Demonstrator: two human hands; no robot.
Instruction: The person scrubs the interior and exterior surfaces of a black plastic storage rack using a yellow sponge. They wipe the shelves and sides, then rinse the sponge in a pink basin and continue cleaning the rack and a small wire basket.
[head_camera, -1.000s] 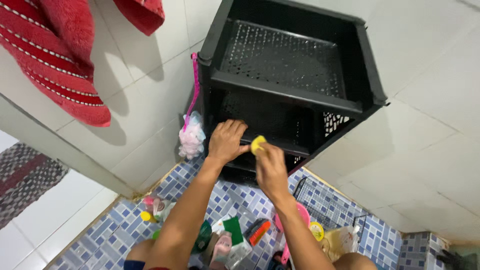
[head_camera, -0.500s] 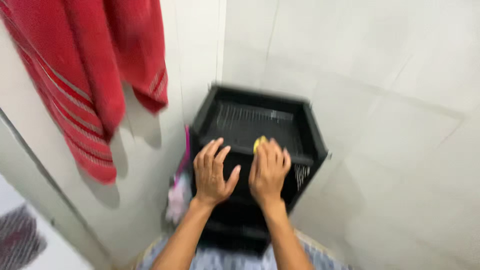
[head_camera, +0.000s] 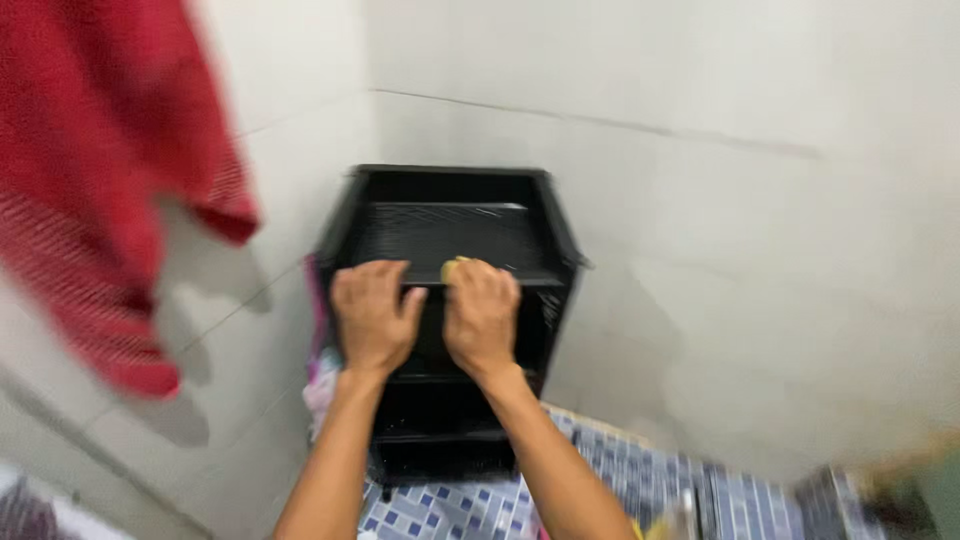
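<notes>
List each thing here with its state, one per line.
Black shelf rack: upright in the tiled corner, top tier bare.
Left hand: resting on the rack's front edge.
Right hand: fingers closed on yellow sponge.
Red towel: hanging on the wall.

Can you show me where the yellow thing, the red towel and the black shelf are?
yellow thing (head_camera: 455, 268), head view, its top peeking above the right hand's fingers
red towel (head_camera: 90, 150), head view, middle of the cloth
black shelf (head_camera: 445, 235), head view, top tray's floor
</notes>
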